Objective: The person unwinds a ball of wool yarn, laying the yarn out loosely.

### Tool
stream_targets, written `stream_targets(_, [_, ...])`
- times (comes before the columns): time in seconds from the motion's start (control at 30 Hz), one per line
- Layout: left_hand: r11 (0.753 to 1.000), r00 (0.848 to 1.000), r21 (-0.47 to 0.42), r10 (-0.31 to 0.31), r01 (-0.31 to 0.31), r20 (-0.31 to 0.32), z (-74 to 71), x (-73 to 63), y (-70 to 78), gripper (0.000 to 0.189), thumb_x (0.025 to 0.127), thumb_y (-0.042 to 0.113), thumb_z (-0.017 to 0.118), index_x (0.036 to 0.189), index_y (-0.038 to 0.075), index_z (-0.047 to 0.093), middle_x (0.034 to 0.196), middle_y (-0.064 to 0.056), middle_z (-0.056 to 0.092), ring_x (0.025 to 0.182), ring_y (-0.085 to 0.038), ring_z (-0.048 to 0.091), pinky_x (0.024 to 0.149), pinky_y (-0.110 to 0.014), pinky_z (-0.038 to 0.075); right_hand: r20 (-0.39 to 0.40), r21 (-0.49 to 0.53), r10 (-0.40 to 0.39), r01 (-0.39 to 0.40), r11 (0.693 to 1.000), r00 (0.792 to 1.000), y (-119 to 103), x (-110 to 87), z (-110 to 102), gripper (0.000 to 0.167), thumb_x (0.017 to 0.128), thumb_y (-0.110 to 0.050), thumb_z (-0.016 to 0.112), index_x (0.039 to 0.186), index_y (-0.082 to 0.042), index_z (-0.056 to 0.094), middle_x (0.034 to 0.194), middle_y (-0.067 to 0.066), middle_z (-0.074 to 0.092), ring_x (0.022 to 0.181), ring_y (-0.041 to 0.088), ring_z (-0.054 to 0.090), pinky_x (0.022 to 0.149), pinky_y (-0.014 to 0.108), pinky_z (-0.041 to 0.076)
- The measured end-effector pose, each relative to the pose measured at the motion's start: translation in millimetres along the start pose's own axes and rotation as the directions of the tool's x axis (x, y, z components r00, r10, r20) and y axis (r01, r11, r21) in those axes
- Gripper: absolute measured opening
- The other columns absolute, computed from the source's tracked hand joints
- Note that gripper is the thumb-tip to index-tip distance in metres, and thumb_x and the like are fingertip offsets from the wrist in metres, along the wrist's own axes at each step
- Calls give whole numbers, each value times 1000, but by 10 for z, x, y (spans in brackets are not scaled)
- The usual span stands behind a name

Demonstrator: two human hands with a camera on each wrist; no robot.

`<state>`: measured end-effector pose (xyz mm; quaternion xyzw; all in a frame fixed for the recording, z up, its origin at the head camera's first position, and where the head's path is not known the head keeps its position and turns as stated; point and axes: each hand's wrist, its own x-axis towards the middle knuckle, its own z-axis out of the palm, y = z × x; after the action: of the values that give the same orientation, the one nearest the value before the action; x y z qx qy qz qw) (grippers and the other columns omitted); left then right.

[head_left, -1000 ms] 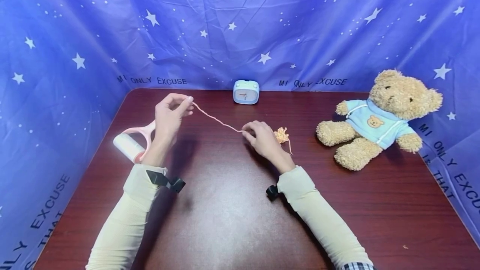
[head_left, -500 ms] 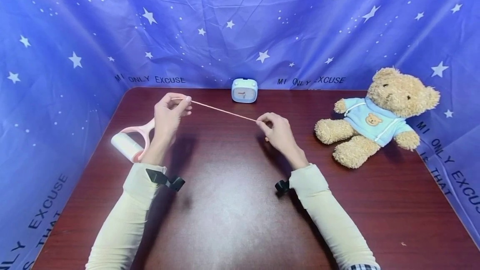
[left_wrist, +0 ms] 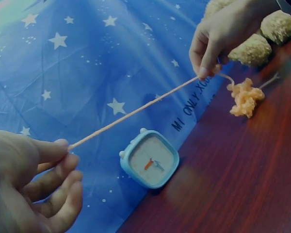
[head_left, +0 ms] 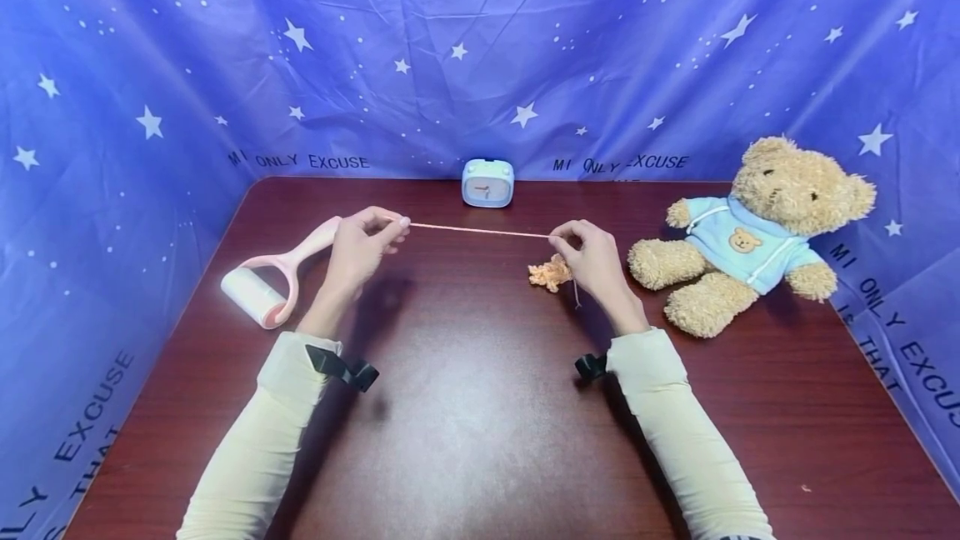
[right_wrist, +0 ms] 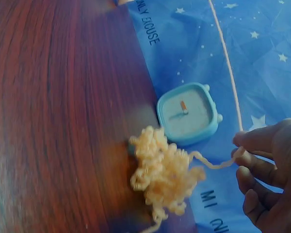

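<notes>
A thin orange yarn [head_left: 480, 230] runs straight and taut between both hands. My left hand [head_left: 363, 252] pinches one part of it between thumb and fingertips. My right hand [head_left: 592, 261] pinches it farther along, also with thumb and fingertips. From the right hand a short slack length leads to a crinkled orange bundle of yarn [right_wrist: 165, 174], which hangs below those fingers with a loose tail. In the left wrist view the bundle [left_wrist: 246, 98] appears just beyond the right hand [left_wrist: 218, 39].
A pink-handled lint roller [head_left: 258, 294] lies on the dark wood table [head_left: 450, 407], beside the left forearm. At the back edge stands a light blue clock [head_left: 488, 183]. A teddy bear [head_left: 750, 240] in a blue hoodie lies right of the right hand. Starry blue cloth [head_left: 420, 40] surrounds the table.
The right hand has moved right and slightly up, pulling the slack yarn straight. The left hand has shifted a little right and down. The bundle now shows left of the right hand.
</notes>
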<state>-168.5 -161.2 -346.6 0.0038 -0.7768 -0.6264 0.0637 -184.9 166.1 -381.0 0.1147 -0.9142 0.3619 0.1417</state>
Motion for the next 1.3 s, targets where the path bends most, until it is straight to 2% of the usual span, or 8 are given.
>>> stream_targets(0.27, [990,997,141,0,-11,82,57,-48,-75,25,88,24,69,93,0,66,87,-20,68,69,-6,63,68,-30,57,56,-76,70,-65,995,996,102,-47,-36,11,91,-19,65,91,-9,70,89,10,67,76,25,57,73,39,43])
stream_targets(0.43, [983,993,183,3,-26,121,100,-83,-90,20,88,21,69,90,2,67,87,-22,69,68,-11,63,65,-27,56,149,-110,105,-89,990,983,111,-70,-36,11,92,-20,64,93,-11,71,94,10,67,83,27,57,79,42,45])
stream_targets(0.53, [980,991,196,6,-33,134,116,-91,-93,17,88,20,70,89,3,68,86,-22,69,71,-22,65,62,-23,54,181,-115,109,-89,989,977,102,-73,-28,12,92,-20,64,96,-12,71,96,10,66,86,28,58,80,44,45])
stream_targets(0.67, [977,989,209,8,-39,146,131,-95,-92,17,88,21,70,89,4,68,82,-19,68,75,-33,64,61,-21,52,170,-131,84,-62,989,982,29,-70,-2,14,91,-17,64,101,-9,71,101,12,65,92,31,57,81,45,44])
stream_targets(0.83, [976,989,215,12,-44,148,142,-99,-81,16,88,20,69,90,5,68,78,-16,67,74,-33,63,59,-20,51,154,-164,-27,52,985,988,-136,-60,114,17,89,-17,65,103,-9,70,108,11,66,102,34,54,89,49,41])
stream_targets(1.07, [974,989,219,18,-50,146,167,-93,-83,16,87,23,70,87,8,68,72,-3,64,68,-22,60,59,-20,50,251,-194,-181,233,953,951,-223,-49,365,16,88,-23,68,101,-14,71,105,3,70,111,30,54,92,50,39])
stream_targets(1.17, [975,989,215,20,-51,146,176,-86,-85,15,87,23,70,87,8,67,72,-5,64,68,-22,60,59,-22,50,258,-205,-197,253,946,946,-210,-44,389,11,88,-22,68,96,-14,72,101,2,71,110,29,54,92,50,39])
stream_targets(1.3, [975,989,216,20,-53,150,181,-78,-89,16,88,23,70,88,7,68,79,-16,67,73,-34,62,61,-26,52,222,-204,-189,235,950,956,-177,-32,326,8,89,-20,66,92,-14,71,96,3,71,107,29,56,94,50,38])
